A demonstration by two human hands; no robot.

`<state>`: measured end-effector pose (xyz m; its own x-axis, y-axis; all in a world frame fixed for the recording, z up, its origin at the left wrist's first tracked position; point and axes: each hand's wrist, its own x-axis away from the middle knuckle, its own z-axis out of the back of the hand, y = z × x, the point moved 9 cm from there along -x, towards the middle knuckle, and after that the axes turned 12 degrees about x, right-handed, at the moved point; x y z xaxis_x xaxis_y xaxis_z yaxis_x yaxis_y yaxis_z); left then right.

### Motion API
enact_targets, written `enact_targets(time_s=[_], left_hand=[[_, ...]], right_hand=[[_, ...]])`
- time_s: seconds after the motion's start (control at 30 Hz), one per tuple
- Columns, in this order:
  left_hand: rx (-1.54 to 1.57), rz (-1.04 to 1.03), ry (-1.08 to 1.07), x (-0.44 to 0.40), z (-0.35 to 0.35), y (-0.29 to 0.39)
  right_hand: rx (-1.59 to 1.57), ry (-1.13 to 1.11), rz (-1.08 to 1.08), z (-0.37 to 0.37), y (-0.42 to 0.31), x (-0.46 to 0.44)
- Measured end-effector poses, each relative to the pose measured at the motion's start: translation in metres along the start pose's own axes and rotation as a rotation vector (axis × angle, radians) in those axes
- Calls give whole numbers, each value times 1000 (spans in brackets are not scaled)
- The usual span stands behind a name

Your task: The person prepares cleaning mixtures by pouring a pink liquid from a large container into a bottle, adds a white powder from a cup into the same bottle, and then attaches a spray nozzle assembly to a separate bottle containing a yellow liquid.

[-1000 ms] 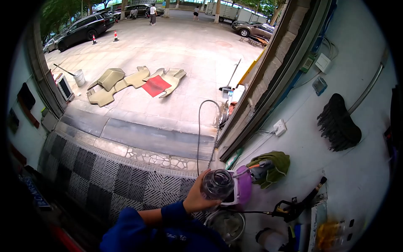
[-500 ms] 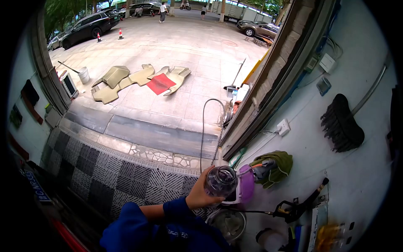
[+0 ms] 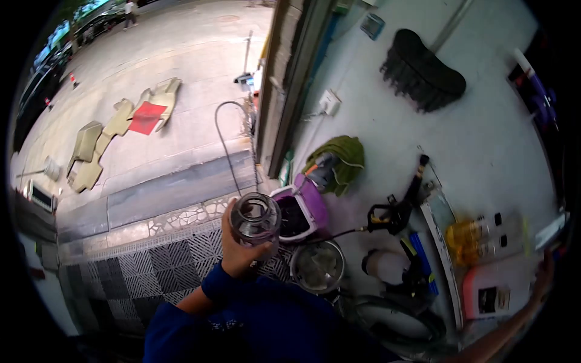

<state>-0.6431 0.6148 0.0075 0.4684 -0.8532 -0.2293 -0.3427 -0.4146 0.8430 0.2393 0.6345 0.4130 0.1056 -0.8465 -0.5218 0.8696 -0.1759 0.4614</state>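
My left hand point(image 3: 239, 248) is closed around a clear, open-mouthed jar point(image 3: 257, 221), held above the floor mat; I make out no contents in it. At the far right, my right hand point(image 3: 544, 275) reaches up beside a pale flat object point(image 3: 551, 232) at the shelf. Blur and shadow hide its fingers, so I cannot tell whether it touches that object. Near this hand stand a large pinkish jug point(image 3: 484, 287) with a label and bottles of yellow liquid point(image 3: 465, 239).
A purple-and-white bucket point(image 3: 311, 202) and a metal bin point(image 3: 318, 266) stand below the wall. A spray gun point(image 3: 390, 215), a green cloth point(image 3: 339, 160) and a black brush point(image 3: 423, 72) are along it. Beige car floor lining point(image 3: 91, 142) lies outside near the doorway.
My view has swung to the right, bringing the shelf with the jug and bottles into sight. My right arm now shows at the right edge. The left hand still holds the jar.
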Motion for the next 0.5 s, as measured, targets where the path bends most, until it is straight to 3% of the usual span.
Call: enact_targets(time_s=[0.03,0.1,0.13,0.23,0.27,0.4,0.5], left_hand=[[-18,4,-1,2,3,-5],[-75,-16,-4,3,4,-10],[-107,-32,-8,3,4,-10],[-121,-20,-10,3,4,-21],[-130,-9,-13,4,2,-22],[-115,-19,-116,1,-14,-29],[-71,-26,-107,-1,-17,-31]], right_hand=[[-182,144,-92,19,-14,-1],[145,-41,-258,23,-25,-9],[171,-12,-321,36,-50,-11],[-40,-34,-390,47,-72,-14],[-165,13,-323,49,-78,-17],[-372,227,-530,112,-129,0],[-460,502,-557,138,-183,23]])
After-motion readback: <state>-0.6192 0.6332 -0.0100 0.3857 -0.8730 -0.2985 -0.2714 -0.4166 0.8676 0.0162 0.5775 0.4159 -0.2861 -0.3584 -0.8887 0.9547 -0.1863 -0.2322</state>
